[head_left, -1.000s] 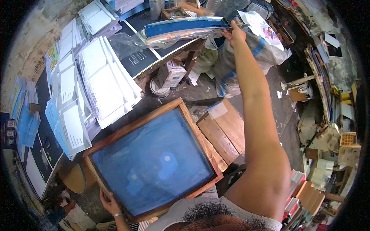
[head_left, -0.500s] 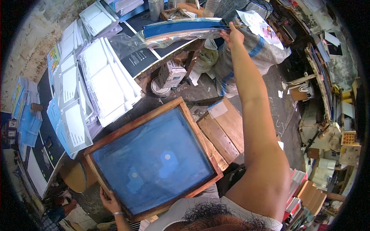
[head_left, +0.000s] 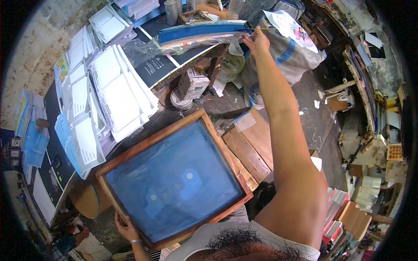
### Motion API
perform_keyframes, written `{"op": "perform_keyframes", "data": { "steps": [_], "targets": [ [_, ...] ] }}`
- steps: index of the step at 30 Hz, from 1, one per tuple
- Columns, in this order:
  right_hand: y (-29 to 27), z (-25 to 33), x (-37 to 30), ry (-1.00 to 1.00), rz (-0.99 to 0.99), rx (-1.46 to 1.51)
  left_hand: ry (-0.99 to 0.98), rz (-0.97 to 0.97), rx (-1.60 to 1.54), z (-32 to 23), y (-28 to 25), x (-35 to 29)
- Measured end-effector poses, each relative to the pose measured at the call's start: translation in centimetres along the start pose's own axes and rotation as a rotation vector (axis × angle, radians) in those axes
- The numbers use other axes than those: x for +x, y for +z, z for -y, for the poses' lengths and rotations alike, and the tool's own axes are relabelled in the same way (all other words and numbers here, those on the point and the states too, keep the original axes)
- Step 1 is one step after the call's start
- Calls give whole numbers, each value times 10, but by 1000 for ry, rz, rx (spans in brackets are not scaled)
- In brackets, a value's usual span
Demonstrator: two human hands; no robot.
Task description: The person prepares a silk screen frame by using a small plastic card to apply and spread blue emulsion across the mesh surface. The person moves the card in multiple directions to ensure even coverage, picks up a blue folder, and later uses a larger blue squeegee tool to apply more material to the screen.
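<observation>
A wooden-framed printing screen (head_left: 174,178) with a blue mesh and two pale round spots lies tilted across my lap. My left hand (head_left: 126,227) is closed round its lower left edge. My right arm is stretched far forward. At its end, my right hand (head_left: 260,41) is at the right end of a long, narrow blue-coated piece (head_left: 202,32), which has clear plastic wrapped about its underside. The fingers of that hand are bent round a thin, dark stick-like tool (head_left: 249,29). Its exact kind is too small to make out.
Stacks of printed sheets (head_left: 124,93) cover the dark table (head_left: 152,71) at the left. A big grey sack (head_left: 281,61) stands beyond my right hand. A wooden board (head_left: 248,148) and a white bucket (head_left: 180,102) are past the screen. Cluttered shelves (head_left: 363,95) line the right.
My right hand has shifted very slightly left at the end of the blue-coated piece. The left hand keeps its hold on the screen, and the whole view has moved a little.
</observation>
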State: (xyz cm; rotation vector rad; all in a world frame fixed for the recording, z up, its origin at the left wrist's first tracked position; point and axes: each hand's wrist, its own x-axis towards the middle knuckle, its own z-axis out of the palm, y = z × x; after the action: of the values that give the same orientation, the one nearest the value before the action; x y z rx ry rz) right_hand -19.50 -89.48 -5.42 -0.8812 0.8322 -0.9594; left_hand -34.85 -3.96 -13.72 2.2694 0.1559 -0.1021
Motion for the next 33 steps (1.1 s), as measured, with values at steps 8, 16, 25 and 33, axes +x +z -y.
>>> {"op": "perform_keyframes", "data": {
  "steps": [8, 16, 25, 33],
  "targets": [
    [-18, 8, 9, -82, 1, -221, 5, -6, -91, -1, 3, -2],
    [-23, 16, 9, -117, -61, -235, -28, -10, -124, 3, 6, -1],
    [-10, 77, -39, -992, 262, -1498, -29, -16, -73, 4, 7, -4],
    [74, 73, 8, -814, 818, -1911, -65, -10, -106, 3, 4, -5]
  ]
}}
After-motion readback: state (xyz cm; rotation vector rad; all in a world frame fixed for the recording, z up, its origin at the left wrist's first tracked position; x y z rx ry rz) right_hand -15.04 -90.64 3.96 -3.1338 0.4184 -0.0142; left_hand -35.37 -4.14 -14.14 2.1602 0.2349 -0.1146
